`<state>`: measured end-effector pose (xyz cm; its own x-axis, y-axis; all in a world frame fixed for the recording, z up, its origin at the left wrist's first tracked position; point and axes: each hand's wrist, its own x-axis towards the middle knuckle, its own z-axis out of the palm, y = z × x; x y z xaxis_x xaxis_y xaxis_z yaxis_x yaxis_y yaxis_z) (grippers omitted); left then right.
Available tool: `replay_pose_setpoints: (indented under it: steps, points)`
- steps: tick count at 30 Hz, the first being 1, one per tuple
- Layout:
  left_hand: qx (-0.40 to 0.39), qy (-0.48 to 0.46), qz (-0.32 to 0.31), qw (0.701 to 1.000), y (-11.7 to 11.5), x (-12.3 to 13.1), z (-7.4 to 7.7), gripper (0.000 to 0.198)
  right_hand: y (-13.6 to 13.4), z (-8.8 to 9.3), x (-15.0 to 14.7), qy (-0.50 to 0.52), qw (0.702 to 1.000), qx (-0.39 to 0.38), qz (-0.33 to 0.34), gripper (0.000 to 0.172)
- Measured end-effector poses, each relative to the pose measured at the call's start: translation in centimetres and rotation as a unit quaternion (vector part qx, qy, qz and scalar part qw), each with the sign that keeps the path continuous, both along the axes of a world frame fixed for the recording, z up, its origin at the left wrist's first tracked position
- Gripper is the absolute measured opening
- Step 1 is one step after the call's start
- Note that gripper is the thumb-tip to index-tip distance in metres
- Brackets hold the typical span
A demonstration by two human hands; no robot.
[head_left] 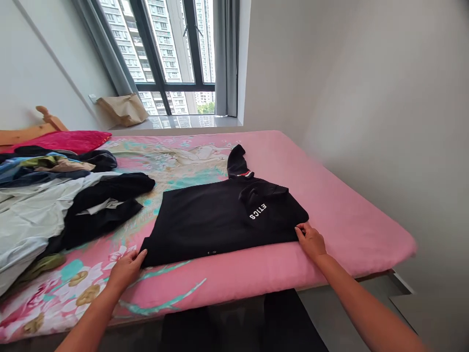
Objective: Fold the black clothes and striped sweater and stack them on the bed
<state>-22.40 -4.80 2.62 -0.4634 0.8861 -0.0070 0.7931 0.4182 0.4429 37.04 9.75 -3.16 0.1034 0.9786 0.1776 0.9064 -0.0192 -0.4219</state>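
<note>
A black hooded sweatshirt [205, 215] lies folded lengthwise on the bed, its hood pointing right. White letters reading "ETICS" show on the part folded over it, and one sleeve with a red and white band sticks out toward the window. My left hand [126, 269] pinches the near left corner, at the hem end. At the near right edge, by the hood end, my right hand [310, 240] grips the cloth between thumb and fingers. The fabric stretches fairly flat between both hands.
A pile of clothes [40, 210] in white, black and other colours covers the bed's left side, before a red pillow [66, 141]. The bed [351, 230] has a pink floral sheet. A brown paper bag [124, 110] stands on the windowsill. A wall [366, 98] rises at right.
</note>
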Motion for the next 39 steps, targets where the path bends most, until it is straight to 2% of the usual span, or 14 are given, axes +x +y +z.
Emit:
replay_pose_setpoints:
  steps: [6,11,15,20,23,25,27,28,31,34,36,39]
  points:
    - [-0.029,0.009,0.021,0.999,-0.3,0.6,0.1,0.031,0.3,-0.3,0.2,-0.047,0.999,0.009,0.019,0.031]
    - [-0.04,-0.017,0.01,0.999,-1.2,0.5,-0.2,0.037,-0.4,0.0,1.5,-0.07,0.997,0.003,0.043,0.032]
    - [-0.049,-0.038,0.005,0.998,-3.9,1.0,-0.6,0.038,-2.9,0.2,3.3,-0.071,0.996,-0.007,0.051,0.033]
    - [-0.06,-0.045,0.006,0.997,-8.1,2.0,-1.4,0.039,-6.4,-0.2,5.2,-0.025,0.997,-0.033,0.059,0.034]
    - [-0.066,-0.036,0.036,0.996,-9.2,2.7,-1.2,0.039,-7.1,-0.3,5.5,-0.038,0.997,-0.048,0.049,0.034]
    - [-0.074,-0.033,0.052,0.995,-9.1,3.0,-0.9,0.041,-7.3,0.4,4.9,-0.067,0.997,-0.021,0.019,0.034]
    - [-0.079,-0.031,0.06,0.995,-8.6,3.3,-0.5,0.045,-7.8,1.7,3.2,-0.069,0.996,0.046,0.009,0.033]
    - [-0.081,-0.028,0.068,0.994,-8.4,3.5,-0.3,0.048,-8.4,2.6,1.8,-0.049,0.995,0.087,0.026,0.031]
    - [-0.086,-0.009,0.103,0.991,-7.7,4.2,-0.1,0.064,-11.2,5.3,-4.2,0.075,0.971,0.163,0.156,0.025]
    - [-0.082,0.001,0.111,0.99,-7.7,4.9,0.1,0.064,-14.5,6.9,-11.3,0.143,0.919,0.132,0.343,0.025]
    - [-0.078,-0.002,0.101,0.992,-8.0,5.2,0.2,0.053,-15.9,6.8,-15.0,0.112,0.885,0.095,0.441,0.034]
    - [-0.07,-0.006,0.089,0.994,-8.6,5.1,0.4,0.041,-16.3,5.3,-17.3,0.012,0.878,0.033,0.478,0.045]
